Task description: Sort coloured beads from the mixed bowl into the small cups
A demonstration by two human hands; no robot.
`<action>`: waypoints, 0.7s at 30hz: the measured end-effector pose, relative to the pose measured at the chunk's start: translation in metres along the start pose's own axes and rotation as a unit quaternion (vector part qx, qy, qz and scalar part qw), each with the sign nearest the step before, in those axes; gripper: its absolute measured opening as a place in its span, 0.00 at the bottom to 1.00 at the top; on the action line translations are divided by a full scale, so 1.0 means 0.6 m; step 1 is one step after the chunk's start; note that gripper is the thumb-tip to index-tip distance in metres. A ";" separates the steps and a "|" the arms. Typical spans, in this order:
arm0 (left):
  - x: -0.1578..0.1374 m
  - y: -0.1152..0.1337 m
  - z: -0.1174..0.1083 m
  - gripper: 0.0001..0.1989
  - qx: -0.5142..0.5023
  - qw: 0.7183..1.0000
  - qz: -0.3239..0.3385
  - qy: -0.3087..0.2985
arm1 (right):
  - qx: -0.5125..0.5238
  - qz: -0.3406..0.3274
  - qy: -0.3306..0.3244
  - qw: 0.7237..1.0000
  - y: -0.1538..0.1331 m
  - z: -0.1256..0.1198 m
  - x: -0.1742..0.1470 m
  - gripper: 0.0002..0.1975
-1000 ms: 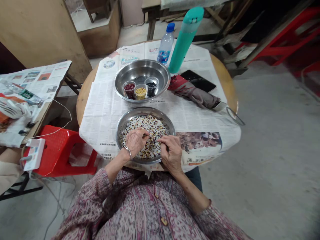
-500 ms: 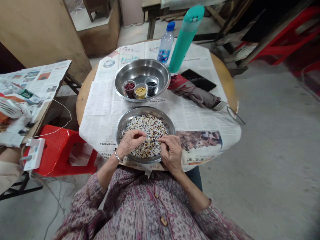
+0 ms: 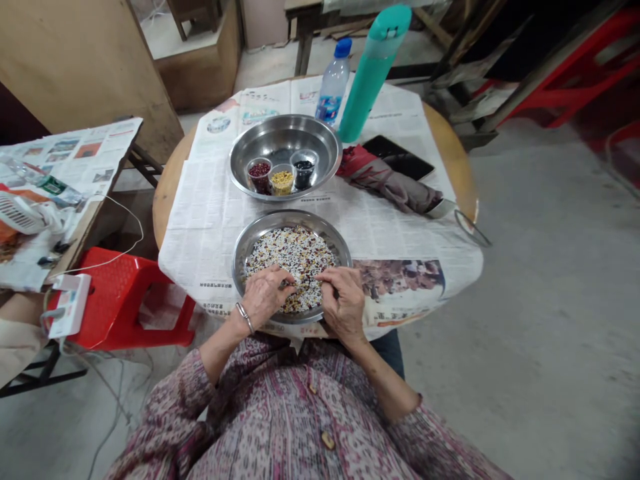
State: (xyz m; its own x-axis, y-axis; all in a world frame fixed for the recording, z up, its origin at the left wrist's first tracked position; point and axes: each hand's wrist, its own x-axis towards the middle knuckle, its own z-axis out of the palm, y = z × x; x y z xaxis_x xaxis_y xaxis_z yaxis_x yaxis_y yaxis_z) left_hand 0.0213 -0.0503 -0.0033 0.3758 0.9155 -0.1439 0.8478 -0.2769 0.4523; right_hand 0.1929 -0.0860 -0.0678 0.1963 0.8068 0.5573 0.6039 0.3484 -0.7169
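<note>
A shallow steel bowl point(image 3: 243, 248) in front of me holds a mix of white grains and red, yellow and black beans point(image 3: 295, 250). My left hand point(image 3: 267, 293) dips over its near left side, thumb and fingers pinched together low at the beans. Over the near right side, my right hand point(image 3: 344, 300) is closed in a pinch too. Whatever sits between the fingertips of either hand is too small to name. Farther back, a larger steel basin point(image 3: 287, 130) contains a cup of red beans point(image 3: 259, 175), a cup of yellow beans point(image 3: 281, 181) and a cup of black beans point(image 3: 304, 170).
Newspaper covers the round table point(image 3: 200, 220). Behind the basin stand a water bottle point(image 3: 333, 83) and a tall teal flask point(image 3: 375, 73). A folded umbrella point(image 3: 390, 183) and a black tablet point(image 3: 397, 157) lie to the right. A red stool point(image 3: 125, 300) is at left.
My left hand has moved slightly right and down, its fingers now pinching lower among the beans. My right hand has stayed nearly in place.
</note>
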 end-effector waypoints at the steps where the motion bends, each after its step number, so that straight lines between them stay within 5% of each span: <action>1: 0.000 0.000 0.000 0.07 0.000 1.000 0.002 -0.001 | 0.000 0.000 0.000 1.000 0.000 0.000 0.000 0.11; 21: 0.007 -0.008 0.008 0.05 -0.014 1.000 0.020 -0.011 | 0.005 -0.001 0.000 1.000 -0.001 -0.001 -0.001 0.12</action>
State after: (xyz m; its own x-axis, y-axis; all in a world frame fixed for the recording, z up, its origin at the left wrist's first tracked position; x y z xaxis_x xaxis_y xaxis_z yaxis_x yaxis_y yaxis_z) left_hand 0.0209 -0.0466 -0.0103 0.4164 0.8977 -0.1442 0.8219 -0.3039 0.4818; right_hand 0.1929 -0.0867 -0.0675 0.1955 0.8054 0.5596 0.5970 0.3549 -0.7194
